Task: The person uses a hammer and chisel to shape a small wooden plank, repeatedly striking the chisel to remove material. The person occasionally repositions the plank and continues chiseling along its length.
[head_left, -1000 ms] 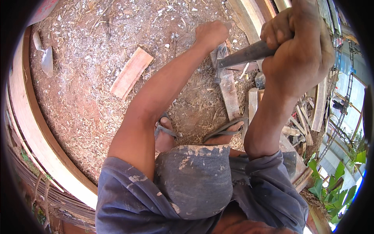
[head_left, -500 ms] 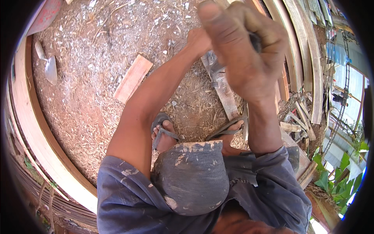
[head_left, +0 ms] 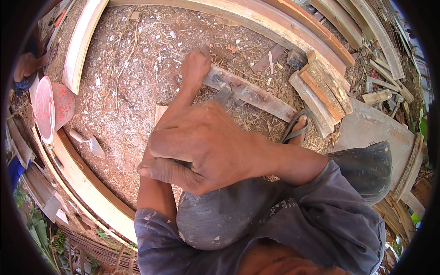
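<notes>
My right hand [head_left: 206, 146] is a fist close to the camera, its thumb folded under the curled fingers. A flat grey piece [head_left: 223, 95] shows just beyond its knuckles; whether the fist holds it is unclear. Farther off, my left hand [head_left: 195, 66] is closed at the far left end of a worn, grey-stained wooden board [head_left: 256, 91], its fingertips partly hidden. The board slants down to the right, ending near my sandalled foot [head_left: 298, 130]. Part of a shorter pale wood piece [head_left: 159, 112] shows behind my left forearm.
At left, a trowel [head_left: 94, 145] lies near a long plank [head_left: 87, 178] and a red-smeared bucket [head_left: 64, 105]. Short wood offcuts [head_left: 321, 94] are stacked at right. Long timbers [head_left: 220, 11] span the far side. Another person's limb [head_left: 28, 66] shows at the left edge.
My right fist has come down and left from its raised position. The view has turned, with the bucket and the stacked offcuts now in sight. My left hand stays by the board's end.
</notes>
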The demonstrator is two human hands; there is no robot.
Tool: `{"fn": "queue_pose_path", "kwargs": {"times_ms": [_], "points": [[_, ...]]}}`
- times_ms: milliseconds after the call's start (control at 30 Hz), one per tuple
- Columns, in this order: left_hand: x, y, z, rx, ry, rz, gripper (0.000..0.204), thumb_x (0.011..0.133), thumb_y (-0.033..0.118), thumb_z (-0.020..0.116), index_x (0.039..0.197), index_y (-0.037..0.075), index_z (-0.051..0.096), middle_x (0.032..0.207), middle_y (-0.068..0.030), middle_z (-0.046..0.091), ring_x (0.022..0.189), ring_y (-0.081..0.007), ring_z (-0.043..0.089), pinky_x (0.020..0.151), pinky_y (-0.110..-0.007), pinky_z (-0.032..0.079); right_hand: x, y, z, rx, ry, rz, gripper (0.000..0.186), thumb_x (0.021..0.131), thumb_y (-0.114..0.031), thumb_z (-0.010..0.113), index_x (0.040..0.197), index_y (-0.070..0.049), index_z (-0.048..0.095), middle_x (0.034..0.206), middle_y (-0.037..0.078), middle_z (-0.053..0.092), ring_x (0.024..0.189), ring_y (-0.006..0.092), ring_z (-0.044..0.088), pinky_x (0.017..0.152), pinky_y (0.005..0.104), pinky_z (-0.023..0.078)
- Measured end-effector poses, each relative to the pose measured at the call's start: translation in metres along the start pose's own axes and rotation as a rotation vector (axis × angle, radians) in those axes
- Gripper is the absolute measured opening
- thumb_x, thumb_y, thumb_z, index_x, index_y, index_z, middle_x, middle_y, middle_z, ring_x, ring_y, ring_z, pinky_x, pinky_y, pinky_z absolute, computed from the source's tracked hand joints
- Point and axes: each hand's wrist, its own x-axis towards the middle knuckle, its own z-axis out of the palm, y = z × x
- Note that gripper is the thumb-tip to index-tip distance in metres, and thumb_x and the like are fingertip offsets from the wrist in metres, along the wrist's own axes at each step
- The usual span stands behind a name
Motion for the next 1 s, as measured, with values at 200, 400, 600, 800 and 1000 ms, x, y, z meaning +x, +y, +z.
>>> {"fn": "queue_pose_path", "kwargs": {"times_ms": [200,400,600,800,1000], "points": [[0.005,-0.028,0.005,0.126,-0.122,-0.029,0.074,0.104,0.053,0.034,0.094,-0.011,0.069,0.094,-0.0347,0.067,0.092,-0.0501,0.064,0.086,-0.054,0.048,0.024,0.000,-0.060,0.201,-0.027,0.105,0.029,0.076,-0.024,0.073,0.060,-0.003,0.062,0.058,0.020,0.060,0.058,0.0392,0.063,0.058,0.0485,0.049],[0.005,0.013,-0.004,0.101,-0.139,-0.181,0.070,0.104,0.050,0.037,0.084,-0.009,0.070,0.085,-0.0342,0.067,0.085,-0.0496,0.065,0.082,-0.054,0.048,0.037,0.024,-0.077,0.277,0.177,-0.044,0.031,0.073,-0.016,0.071,0.051,-0.006,0.051,0.048,0.017,0.051,0.046,0.0365,0.059,0.046,0.0454,0.044],[0.029,0.029,0.011,0.256,-0.016,-0.137,0.062,0.102,0.048,0.041,0.092,-0.005,0.072,0.100,-0.0342,0.067,0.098,-0.0495,0.065,0.090,-0.056,0.048,0.040,0.016,-0.090,0.227,-0.035,0.065,0.040,0.086,-0.023,0.069,0.055,-0.006,0.048,0.050,0.015,0.050,0.046,0.0340,0.056,0.048,0.0444,0.042],[0.020,0.051,0.004,0.115,0.049,-0.248,0.067,0.099,0.055,0.044,0.084,-0.003,0.073,0.090,-0.0340,0.067,0.090,-0.0494,0.066,0.085,-0.055,0.048,0.025,0.004,-0.084,0.203,-0.090,0.097,0.031,0.083,-0.028,0.069,0.064,-0.007,0.056,0.057,0.014,0.057,0.052,0.0355,0.060,0.050,0.0469,0.044],[0.025,0.063,0.002,0.053,0.013,-0.147,0.065,0.096,0.056,0.049,0.080,-0.003,0.072,0.082,-0.0305,0.067,0.082,-0.0477,0.065,0.080,-0.053,0.048,0.020,0.006,-0.087,0.288,-0.101,0.102,0.022,0.075,-0.026,0.072,0.070,-0.009,0.059,0.063,0.011,0.060,0.062,0.0319,0.065,0.053,0.0452,0.046]]}}
